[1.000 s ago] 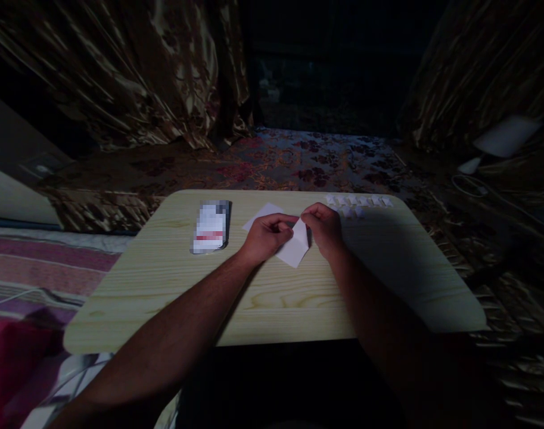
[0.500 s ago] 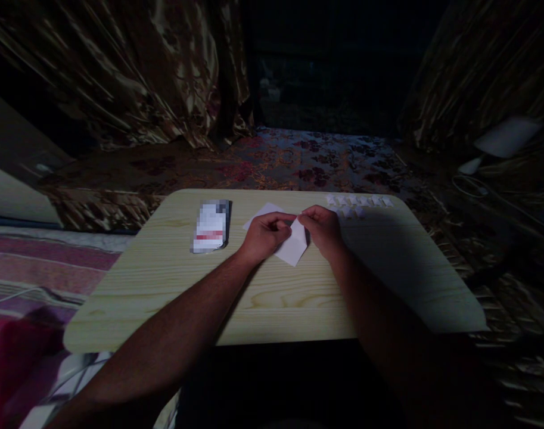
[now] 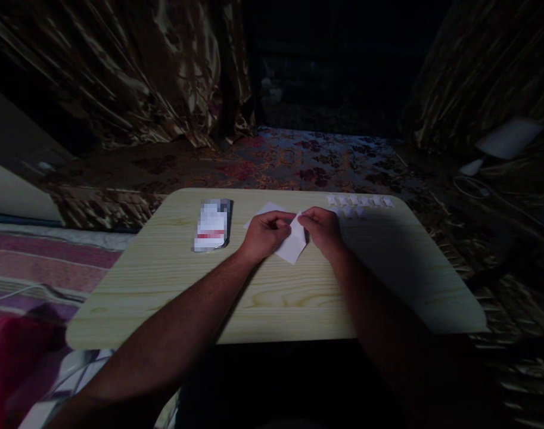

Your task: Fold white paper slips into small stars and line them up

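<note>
So nearest the camera it's just two bare forearms coming in over the front edge of the pale wood bench (image 3: 272, 304), meeting about mid-bench. Both hands are pinched onto the same small white paper sheet (image 3: 294, 247): the left hand (image 3: 265, 235) is curled over its left side, and the right hand (image 3: 324, 229) has thumb and fingertips nipped on the top right corner, which is lifted off the wood. Looks to me like a fold in mid-go, corner being brought across; I'd guess the next bit needs the edges lined up and then pressed flat with a fingertip, and that's fiddly in light this dim. Peeking out behind the left hand is a second white sheet (image 3: 265, 211) lying flat. Left of that, well apart from the hands, sits a small card pack (image 3: 211, 225), blurred so no idea what it says. Further back on the right, near the far edge, there are two short rows of tiny folded paper pieces (image 3: 358, 204), not in the way. Beyond the bench it's a floral carpet (image 3: 307, 161) and dark shiny curtains (image 3: 133, 77).
</note>
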### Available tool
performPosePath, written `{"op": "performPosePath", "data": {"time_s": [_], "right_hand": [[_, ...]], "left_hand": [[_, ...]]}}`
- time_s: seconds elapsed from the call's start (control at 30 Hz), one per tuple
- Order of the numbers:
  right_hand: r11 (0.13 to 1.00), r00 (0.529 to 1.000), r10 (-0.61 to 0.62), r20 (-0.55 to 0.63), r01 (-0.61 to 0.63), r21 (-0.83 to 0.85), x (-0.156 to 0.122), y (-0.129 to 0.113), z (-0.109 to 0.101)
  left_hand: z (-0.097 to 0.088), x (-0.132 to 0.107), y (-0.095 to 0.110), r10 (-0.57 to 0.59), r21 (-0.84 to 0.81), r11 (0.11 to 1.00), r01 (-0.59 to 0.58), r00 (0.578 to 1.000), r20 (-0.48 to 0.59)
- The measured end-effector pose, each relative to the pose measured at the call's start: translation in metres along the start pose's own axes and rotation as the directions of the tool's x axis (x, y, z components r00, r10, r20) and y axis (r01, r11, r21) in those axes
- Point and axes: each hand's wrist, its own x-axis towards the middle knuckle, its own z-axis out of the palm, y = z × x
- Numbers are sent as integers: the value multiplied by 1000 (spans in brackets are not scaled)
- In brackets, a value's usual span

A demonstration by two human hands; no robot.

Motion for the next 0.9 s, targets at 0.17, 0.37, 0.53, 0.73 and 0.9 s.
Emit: {"op": "performPosePath", "data": {"time_s": [0.17, 0.37, 0.53, 0.73, 0.9], "right_hand": [[999, 998, 38, 51, -38, 8, 0, 0, 0], [999, 1000, 15, 15, -15, -32, -1, 0, 1], [999, 999, 5, 34, -3, -52, -1, 0, 0], [997, 992, 15, 123, -5, -81, -2, 3, -2], [994, 996, 0, 94, 10, -112, -2, 3, -1]], "left_hand": [[-1, 1, -1, 4, 6, 1000, -4, 999, -34], [-2, 2, -2, 0, -2, 1000, 0, 999, -34], [-4, 2, -4, 13, 29, 1000, -12, 999, -35], [-6, 3, -6, 41, 52, 998, -38, 997, -64], [-6, 3, -5, 19, 24, 1000, -18, 999, -42]]}}
